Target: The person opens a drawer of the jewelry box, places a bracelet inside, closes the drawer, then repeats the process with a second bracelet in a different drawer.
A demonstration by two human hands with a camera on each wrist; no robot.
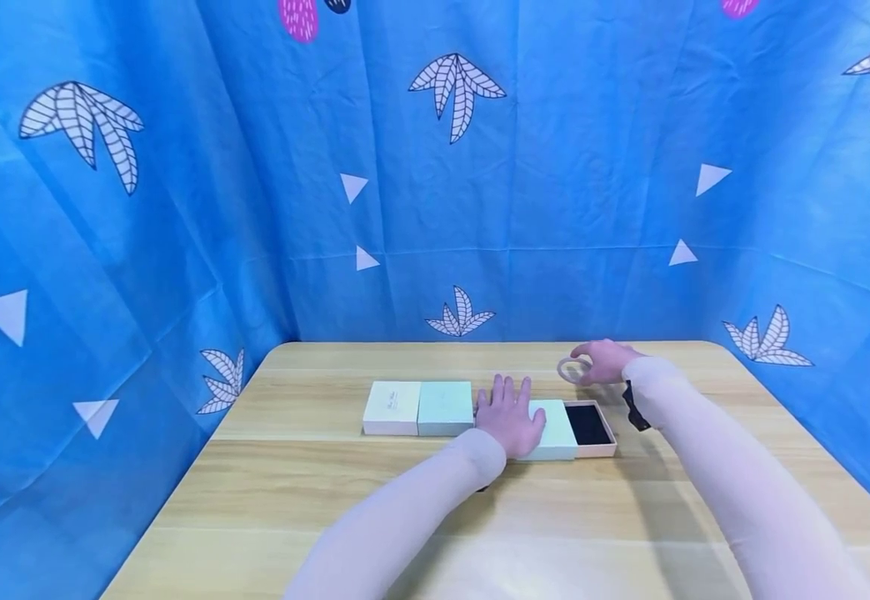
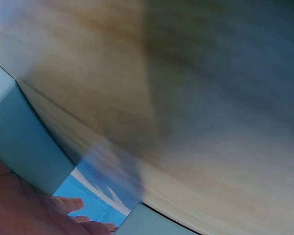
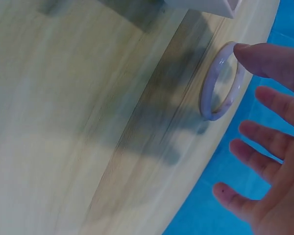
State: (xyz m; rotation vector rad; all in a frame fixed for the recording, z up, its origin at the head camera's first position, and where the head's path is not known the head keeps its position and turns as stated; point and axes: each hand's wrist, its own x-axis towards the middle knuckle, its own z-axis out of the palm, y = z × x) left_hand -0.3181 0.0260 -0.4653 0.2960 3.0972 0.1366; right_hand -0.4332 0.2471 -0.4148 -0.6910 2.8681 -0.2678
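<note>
My left hand (image 1: 508,421) lies palm down with its fingers spread over the left end of a pale green drawer box (image 1: 555,431), covering part of it. From the box's right side a pink tray (image 1: 606,450) with a black lining (image 1: 587,425) is pulled partway out. Beyond the tray, toward the back of the table, a pale, glossy bangle (image 3: 213,83) lies on the wood. My right hand (image 1: 606,362) reaches over it, thumb tip right at its rim and the other fingers spread apart in the right wrist view.
Left of my left hand, a white box (image 1: 393,407) and a mint green box (image 1: 445,408) stand side by side, both closed. The wooden table (image 1: 292,475) ends at a blue patterned curtain (image 1: 585,167), which hangs behind and on both sides.
</note>
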